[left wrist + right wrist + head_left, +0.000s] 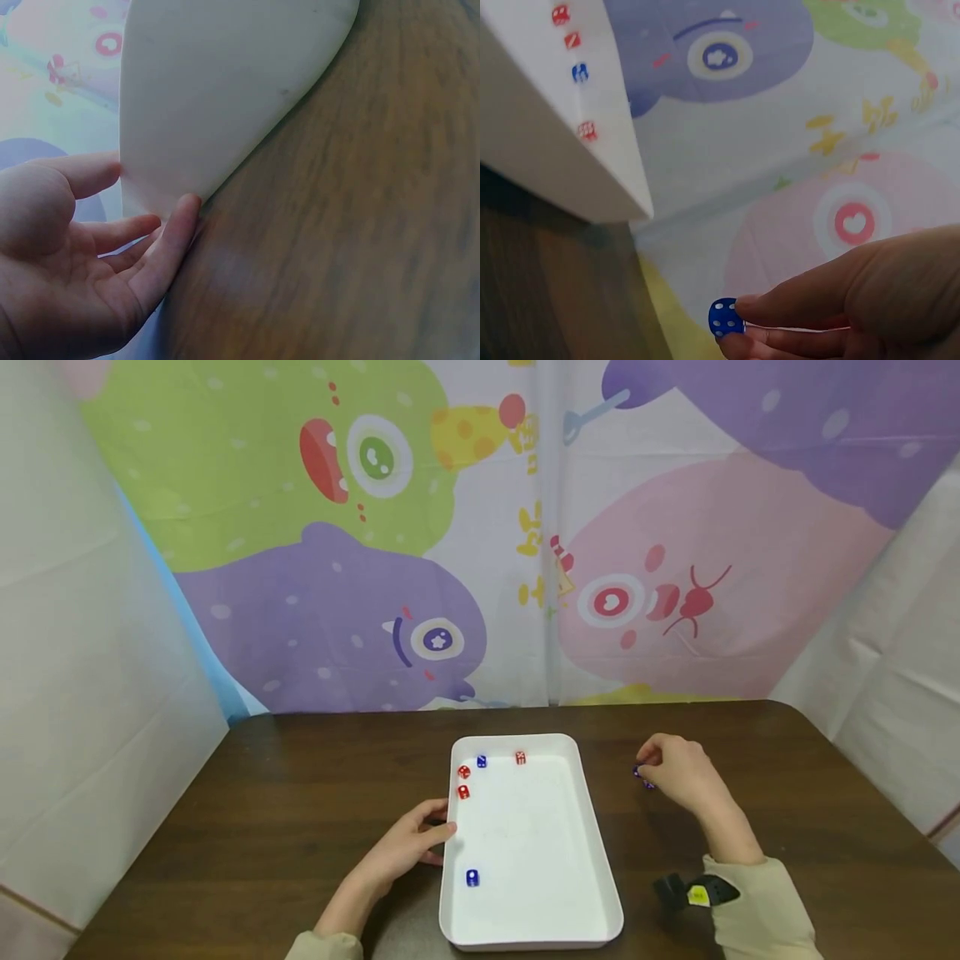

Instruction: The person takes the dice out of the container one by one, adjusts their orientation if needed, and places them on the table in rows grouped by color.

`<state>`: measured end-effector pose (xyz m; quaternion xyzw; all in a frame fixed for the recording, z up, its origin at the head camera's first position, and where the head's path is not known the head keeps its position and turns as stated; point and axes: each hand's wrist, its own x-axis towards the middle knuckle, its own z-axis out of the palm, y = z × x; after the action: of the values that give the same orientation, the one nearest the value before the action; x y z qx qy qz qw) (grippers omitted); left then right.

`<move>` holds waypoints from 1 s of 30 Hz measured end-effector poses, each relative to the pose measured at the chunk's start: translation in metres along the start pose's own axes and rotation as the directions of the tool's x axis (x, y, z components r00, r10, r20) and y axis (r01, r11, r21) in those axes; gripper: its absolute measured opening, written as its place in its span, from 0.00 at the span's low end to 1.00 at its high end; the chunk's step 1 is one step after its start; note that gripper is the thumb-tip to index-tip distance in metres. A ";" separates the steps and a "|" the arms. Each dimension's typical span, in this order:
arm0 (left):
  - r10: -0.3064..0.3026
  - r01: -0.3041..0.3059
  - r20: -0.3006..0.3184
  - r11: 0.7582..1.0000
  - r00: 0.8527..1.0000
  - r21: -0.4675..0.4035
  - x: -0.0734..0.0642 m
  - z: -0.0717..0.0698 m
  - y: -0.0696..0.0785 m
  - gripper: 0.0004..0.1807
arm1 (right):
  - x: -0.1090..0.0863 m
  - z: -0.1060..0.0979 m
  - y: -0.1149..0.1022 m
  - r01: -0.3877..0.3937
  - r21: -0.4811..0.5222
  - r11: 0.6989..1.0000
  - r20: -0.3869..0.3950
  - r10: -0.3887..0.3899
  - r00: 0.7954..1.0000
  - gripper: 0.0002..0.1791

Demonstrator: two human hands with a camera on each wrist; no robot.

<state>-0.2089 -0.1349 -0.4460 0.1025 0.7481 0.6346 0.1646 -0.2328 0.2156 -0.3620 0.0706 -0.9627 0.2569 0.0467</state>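
A white rectangular tray stands on the table. My left hand holds its left side, thumb at the rim; in the left wrist view the fingers touch the outer wall. To the right of the tray, my right hand pinches a blue die with white dots between thumb and fingertips. Just below those fingertips shows another blue spot, too small to tell what it is. Inside the tray, a blue die and red dice lie towards the far end, and another blue die lies near the front left.
The dark wooden table extends on both sides of the tray. Behind it hangs a curtain with cartoon figures. A black strap device with a yellow label is at the right sleeve.
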 end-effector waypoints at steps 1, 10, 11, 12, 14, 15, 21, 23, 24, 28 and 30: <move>-0.001 0.001 0.001 1.000 1.000 -0.003 -0.001 0.000 0.002 0.28 | 0.000 0.000 0.002 -0.019 -0.006 1.000 0.001 0.019 1.000 0.06; -0.002 0.002 -0.002 1.000 1.000 0.006 -0.006 0.004 0.016 0.27 | 0.003 0.003 0.018 -0.109 -0.042 0.993 0.014 0.109 0.994 0.05; -0.003 0.003 -0.005 1.000 1.000 0.008 -0.005 0.004 0.014 0.27 | 0.004 0.004 0.020 -0.110 -0.043 0.993 0.012 0.111 0.994 0.05; -0.005 0.005 -0.009 1.000 1.000 0.009 -0.003 0.003 0.012 0.27 | 0.005 0.005 0.021 -0.112 -0.041 0.993 0.013 0.113 0.994 0.05; -0.004 0.004 -0.015 1.000 1.000 0.012 -0.001 0.001 0.006 0.28 | 0.006 0.007 0.024 -0.114 -0.036 0.993 0.010 0.114 0.993 0.05; -0.005 0.005 -0.018 1.000 1.000 0.015 0.000 0.000 0.003 0.28 | 0.006 0.008 0.025 -0.114 -0.037 0.993 0.008 0.114 0.993 0.05; 0.001 0.000 -0.015 1.000 1.000 0.013 0.000 0.000 0.002 0.27 | 0.008 0.013 0.031 -0.128 -0.062 0.990 0.018 0.130 0.991 0.04; 0.004 -0.004 -0.012 1.000 1.000 0.010 0.000 0.000 0.001 0.27 | 0.008 0.014 0.032 -0.134 -0.070 0.988 0.034 0.137 0.990 0.04; 0.005 -0.005 -0.012 1.000 1.000 0.009 0.000 0.001 0.002 0.27 | 0.008 0.015 0.033 -0.135 -0.075 0.988 0.039 0.138 0.990 0.04; 0.009 -0.008 -0.014 1.000 1.000 0.015 0.001 0.001 -0.001 0.27 | 0.008 0.019 0.037 -0.149 -0.091 0.985 0.065 0.155 0.986 0.03; 0.003 -0.003 -0.016 1.000 1.000 0.017 0.000 0.001 0.000 0.27 | 0.008 0.021 0.039 -0.158 -0.096 0.983 0.073 0.165 0.984 0.03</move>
<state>-0.2086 -0.1335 -0.4465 0.1000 0.7548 0.6291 0.1565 -0.2482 0.2375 -0.3980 0.0004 -0.9770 0.2131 -0.0101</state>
